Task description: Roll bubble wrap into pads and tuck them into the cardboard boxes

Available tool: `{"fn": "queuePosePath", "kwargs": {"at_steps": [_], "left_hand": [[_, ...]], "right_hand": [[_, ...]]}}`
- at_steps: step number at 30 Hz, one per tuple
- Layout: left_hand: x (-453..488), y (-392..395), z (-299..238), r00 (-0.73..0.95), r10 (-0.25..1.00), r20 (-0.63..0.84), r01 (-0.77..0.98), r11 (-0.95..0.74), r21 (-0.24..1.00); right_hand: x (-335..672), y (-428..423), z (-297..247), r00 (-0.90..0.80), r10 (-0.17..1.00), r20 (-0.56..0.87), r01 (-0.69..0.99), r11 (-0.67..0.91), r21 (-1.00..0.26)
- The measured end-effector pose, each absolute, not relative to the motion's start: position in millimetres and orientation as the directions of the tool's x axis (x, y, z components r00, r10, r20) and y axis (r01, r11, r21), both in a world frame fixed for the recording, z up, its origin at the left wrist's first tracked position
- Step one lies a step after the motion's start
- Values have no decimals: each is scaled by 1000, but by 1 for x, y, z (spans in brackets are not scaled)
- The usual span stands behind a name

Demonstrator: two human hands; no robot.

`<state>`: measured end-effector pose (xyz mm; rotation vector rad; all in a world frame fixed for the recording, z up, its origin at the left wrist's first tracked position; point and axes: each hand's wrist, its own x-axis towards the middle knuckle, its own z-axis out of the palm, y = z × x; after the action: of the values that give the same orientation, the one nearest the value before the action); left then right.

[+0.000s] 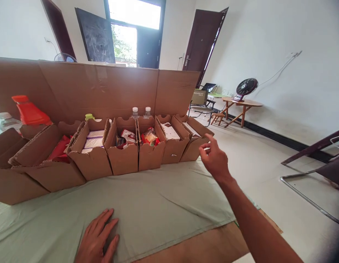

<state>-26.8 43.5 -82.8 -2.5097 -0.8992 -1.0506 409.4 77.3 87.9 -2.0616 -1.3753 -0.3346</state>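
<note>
the right hand (213,157) is beside the brown corrugated-cardboard box at the far right (190,150), fingers bent, index finger and thumb parted; whether it touches the box i cannot tell. the left hand (96,239) is low over the pale green cloth (147,204), palm down, fingers spread; contact is again unclear. the cloth covers most of the brown desk (196,244).

seven such open-topped boxes with notched rims stand side by side along the cloth. the far-right one holds a flat white item (191,129). the next box to the left (169,149) holds a white slab-like item (170,131). then comes a box (150,159) with a glossy red, multicoloured packet (150,137), and a box (122,161) with dark red and white packets (128,137). further left, a box (92,166) carries white packs with purple edges (93,140), and a wider-looking box (56,177) a bright red packet (59,149). the inside of the far-left box (12,186) is too hidden to read.

behind the row are an orange plastic bottle (33,113), clear bottles with white caps (135,113) and a tall brown cardboard panel (122,89).
</note>
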Motion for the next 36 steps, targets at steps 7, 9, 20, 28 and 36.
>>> {"fn": "queuePosePath", "kwargs": {"at_steps": [7,9,20,28,36], "left_hand": [[-24,35,-81,496,545,676,673,-733,98],[-24,33,-84,489,581,651,682,-720,130],[-24,32,-90,438,666,604,690,-680,250],[-22,31,-87,419,705,572,673,-664,326],[-19,27,-84,398,721,567,675,-649,351]], "right_hand": [[427,113,118,404,847,345,912,-402,-82],[423,113,116,398,849,349,912,-407,-49],[415,98,141,172,939,298,915,-264,304],[389,72,175,197,980,-5,885,-176,431],[303,102,179,8,993,-119,974,20,227]]}}
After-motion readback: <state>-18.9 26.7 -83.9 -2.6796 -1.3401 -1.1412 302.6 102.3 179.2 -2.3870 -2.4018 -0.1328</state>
